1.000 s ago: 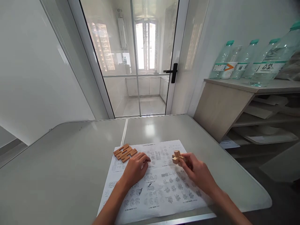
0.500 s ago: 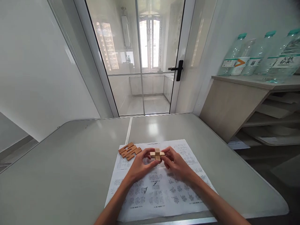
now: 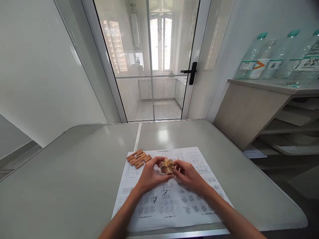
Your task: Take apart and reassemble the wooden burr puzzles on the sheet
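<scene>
A small light-wood burr puzzle (image 3: 168,166) of interlocking blocks is held between my two hands, above a printed sheet (image 3: 171,217). My left hand (image 3: 152,176) curls round its left side, fingers behind and thumb in front. From the right, my right hand (image 3: 187,173) pinches it with bent fingers. A dark mark shows on the left block's end. Left of my left hand lie several brown slotted wooden pieces (image 3: 138,158), side by side on the sheet's upper left corner. The puzzle's far side is hidden.
The sheet of small diagrams lies on a grey table (image 3: 74,186) with a seam. Behind the table is a glass door (image 3: 164,89) with a black handle (image 3: 192,73). At right, a wooden shelf unit (image 3: 226,106) carries several plastic bottles (image 3: 256,56).
The puzzle has been turned and tilted in my hands, so its blocks now face at an angle. My view has shifted slightly. The brown pieces stay on the sheet.
</scene>
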A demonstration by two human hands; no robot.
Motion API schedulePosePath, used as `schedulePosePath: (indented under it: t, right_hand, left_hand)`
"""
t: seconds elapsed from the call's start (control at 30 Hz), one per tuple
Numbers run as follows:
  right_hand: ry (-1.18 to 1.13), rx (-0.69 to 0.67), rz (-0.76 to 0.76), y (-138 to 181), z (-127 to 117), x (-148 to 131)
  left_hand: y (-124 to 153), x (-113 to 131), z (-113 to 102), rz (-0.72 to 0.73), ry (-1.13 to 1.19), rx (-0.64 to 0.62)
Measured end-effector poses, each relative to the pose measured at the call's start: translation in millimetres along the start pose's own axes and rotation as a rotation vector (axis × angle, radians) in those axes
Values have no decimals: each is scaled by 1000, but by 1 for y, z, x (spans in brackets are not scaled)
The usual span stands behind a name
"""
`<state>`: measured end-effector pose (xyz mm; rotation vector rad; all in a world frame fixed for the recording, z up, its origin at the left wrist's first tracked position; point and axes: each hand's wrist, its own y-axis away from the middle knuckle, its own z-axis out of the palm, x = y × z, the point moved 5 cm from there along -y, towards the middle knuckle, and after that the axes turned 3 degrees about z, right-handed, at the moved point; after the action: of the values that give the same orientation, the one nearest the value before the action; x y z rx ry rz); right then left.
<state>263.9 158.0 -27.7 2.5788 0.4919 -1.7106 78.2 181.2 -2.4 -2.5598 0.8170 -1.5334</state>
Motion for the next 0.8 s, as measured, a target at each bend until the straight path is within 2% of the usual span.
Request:
schedulePosePath:
  t: [0.3,0.47,0.53,0.67,0.8]
  right_hand:
    - [173,133,-72,7,6,6]
    - [100,42,21,4,4,4]
    - [68,4,9,3,2,1]
    - [56,-7,-37,1,0,4]
    - [68,10,-13,2,2,11]
  left_hand:
    - [-2,1,4,4,-12,18]
    - [-1,5,5,31,-30,40]
    - [0,6,4,40,-46,51]
    - [1,9,4,56,-47,39]
    - [2,11,6,66,-35,13]
